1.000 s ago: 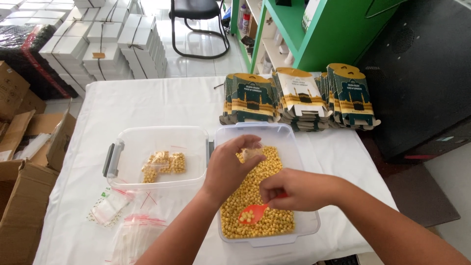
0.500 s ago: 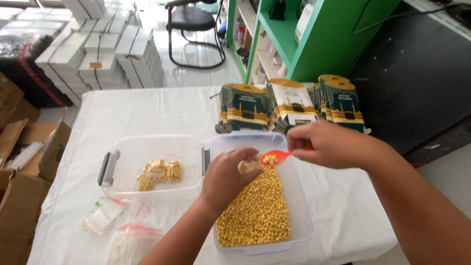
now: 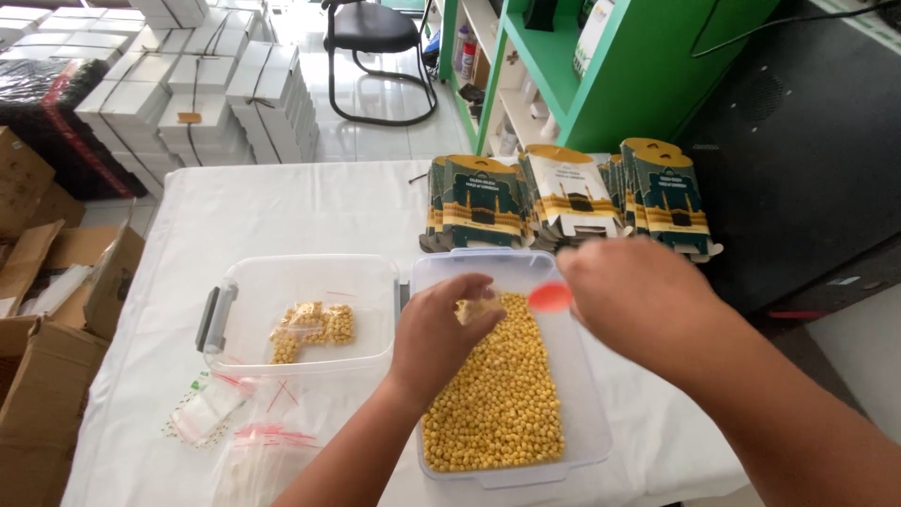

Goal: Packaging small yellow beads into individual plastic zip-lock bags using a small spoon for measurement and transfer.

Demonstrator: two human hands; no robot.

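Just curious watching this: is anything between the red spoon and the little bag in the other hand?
Nothing visible: the red spoon hangs just right of the small bag pinched in the left hand, above the yellow beans.

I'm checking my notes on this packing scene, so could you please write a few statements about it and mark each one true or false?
1. The right hand holds an orange spoon. True.
2. The left hand holds a small clear bag over the tub of yellow kernels. True.
3. The left tub is full of loose kernels. False: it holds only a few filled little bags.
4. The printed cartons lie on the floor. False: they stand on the white table.
5. The spare bags are blue. False: clear, red-edged.
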